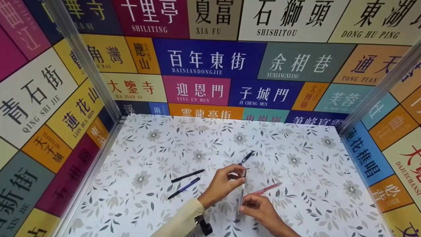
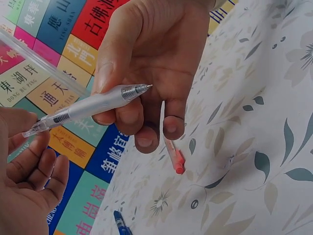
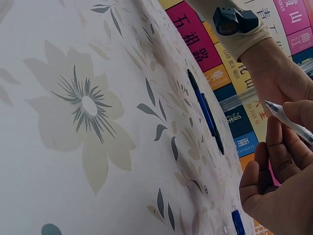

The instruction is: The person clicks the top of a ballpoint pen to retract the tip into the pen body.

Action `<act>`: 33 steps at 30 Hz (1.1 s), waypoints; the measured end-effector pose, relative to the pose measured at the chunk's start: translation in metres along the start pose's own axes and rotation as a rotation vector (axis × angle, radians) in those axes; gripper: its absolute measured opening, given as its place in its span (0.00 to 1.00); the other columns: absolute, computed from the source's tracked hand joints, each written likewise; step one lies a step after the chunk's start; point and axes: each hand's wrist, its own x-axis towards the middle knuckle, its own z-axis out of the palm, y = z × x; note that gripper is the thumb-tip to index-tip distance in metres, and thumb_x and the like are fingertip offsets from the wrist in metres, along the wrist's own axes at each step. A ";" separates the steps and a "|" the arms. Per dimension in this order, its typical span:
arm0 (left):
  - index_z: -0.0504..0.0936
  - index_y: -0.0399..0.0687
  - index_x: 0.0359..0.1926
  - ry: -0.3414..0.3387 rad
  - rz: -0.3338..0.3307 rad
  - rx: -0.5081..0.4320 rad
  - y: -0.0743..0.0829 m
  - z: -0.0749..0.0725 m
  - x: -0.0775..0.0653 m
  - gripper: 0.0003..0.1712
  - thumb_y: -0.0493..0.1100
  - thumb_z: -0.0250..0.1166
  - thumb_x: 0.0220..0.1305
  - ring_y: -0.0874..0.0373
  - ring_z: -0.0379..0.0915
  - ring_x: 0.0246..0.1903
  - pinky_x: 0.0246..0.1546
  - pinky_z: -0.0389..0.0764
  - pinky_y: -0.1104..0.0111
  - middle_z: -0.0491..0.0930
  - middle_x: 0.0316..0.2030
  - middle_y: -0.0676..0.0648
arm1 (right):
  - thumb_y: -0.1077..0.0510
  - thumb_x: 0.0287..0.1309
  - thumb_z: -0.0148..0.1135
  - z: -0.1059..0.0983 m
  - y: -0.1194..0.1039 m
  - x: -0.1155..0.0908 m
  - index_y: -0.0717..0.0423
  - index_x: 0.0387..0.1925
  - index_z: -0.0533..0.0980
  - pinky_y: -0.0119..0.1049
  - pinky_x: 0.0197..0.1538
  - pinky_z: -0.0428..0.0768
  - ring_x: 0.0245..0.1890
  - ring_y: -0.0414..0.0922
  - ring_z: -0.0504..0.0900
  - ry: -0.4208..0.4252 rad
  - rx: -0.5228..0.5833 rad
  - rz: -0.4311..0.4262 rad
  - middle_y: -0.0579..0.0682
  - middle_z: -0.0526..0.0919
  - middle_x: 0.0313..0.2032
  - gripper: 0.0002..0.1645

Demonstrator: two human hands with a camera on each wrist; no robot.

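Observation:
A silver-white click pen (image 1: 242,191) with a clear end is held between both hands above the patterned tabletop. My left hand (image 1: 227,182) pinches its clear clip end (image 2: 41,125). My right hand (image 1: 263,210) grips the barrel near the writing tip, thumb on top, as the left wrist view shows. That metal tip (image 2: 145,88) is out and points toward the right palm. Behind the right fingers lies a red pen (image 1: 271,187), partly hidden by the hand. A dark blue pen (image 1: 246,158) lies just beyond the left fingers.
Left of the hands, a black pen (image 1: 187,176) and a blue pen (image 1: 184,188) lie side by side on the floral tabletop (image 1: 158,207). Colourful sign-covered walls (image 1: 210,59) enclose the back and sides. A dark device (image 1: 204,225) is strapped to the left wrist.

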 end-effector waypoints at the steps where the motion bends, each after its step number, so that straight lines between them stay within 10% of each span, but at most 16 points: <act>1: 0.88 0.46 0.59 -0.004 0.002 -0.002 0.000 0.000 0.000 0.15 0.35 0.74 0.73 0.61 0.83 0.46 0.56 0.87 0.61 0.87 0.45 0.42 | 0.68 0.69 0.70 0.000 0.000 0.000 0.80 0.47 0.79 0.31 0.47 0.84 0.39 0.37 0.85 0.000 0.011 -0.001 0.43 0.88 0.38 0.15; 23: 0.82 0.44 0.68 -0.136 0.038 -0.039 -0.004 -0.007 -0.004 0.26 0.34 0.74 0.72 0.57 0.86 0.45 0.51 0.89 0.62 0.87 0.41 0.43 | 0.69 0.68 0.71 0.000 -0.002 -0.003 0.82 0.46 0.78 0.31 0.47 0.84 0.39 0.38 0.86 0.031 0.008 0.026 0.44 0.88 0.37 0.16; 33: 0.79 0.36 0.69 -0.176 -0.044 -0.170 -0.003 -0.006 -0.007 0.28 0.33 0.75 0.71 0.63 0.84 0.42 0.47 0.88 0.63 0.85 0.43 0.37 | 0.68 0.67 0.72 0.000 -0.003 -0.006 0.82 0.45 0.78 0.31 0.44 0.82 0.36 0.37 0.84 0.027 -0.031 0.007 0.43 0.88 0.36 0.16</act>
